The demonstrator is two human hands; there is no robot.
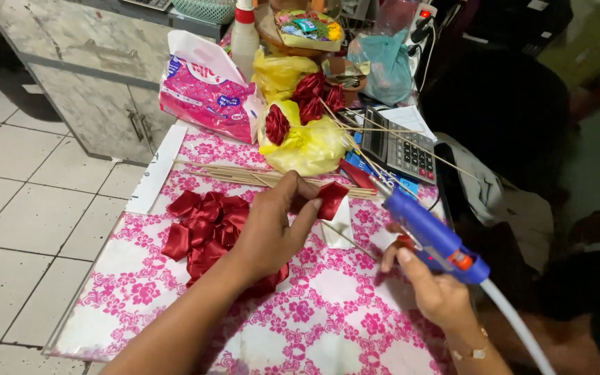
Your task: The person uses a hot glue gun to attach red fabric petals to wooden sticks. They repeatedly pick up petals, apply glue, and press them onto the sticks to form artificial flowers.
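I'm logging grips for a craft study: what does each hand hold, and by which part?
The left hand pinches a folded red ribbon piece on a thin stick, at its near edge. The right hand holds a blue glue gun by its handle.

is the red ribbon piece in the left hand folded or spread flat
Folded. The red ribbon piece is pinched in the left hand, doubled over into a petal shape, near the glue gun held by the right hand.

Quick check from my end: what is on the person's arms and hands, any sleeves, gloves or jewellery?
Both forearms are bare, with no sleeves or gloves in view. The right hand has a thin gold-coloured chain bracelet at the wrist. The left hand shows no ring, watch or band, and its fingers are bare.
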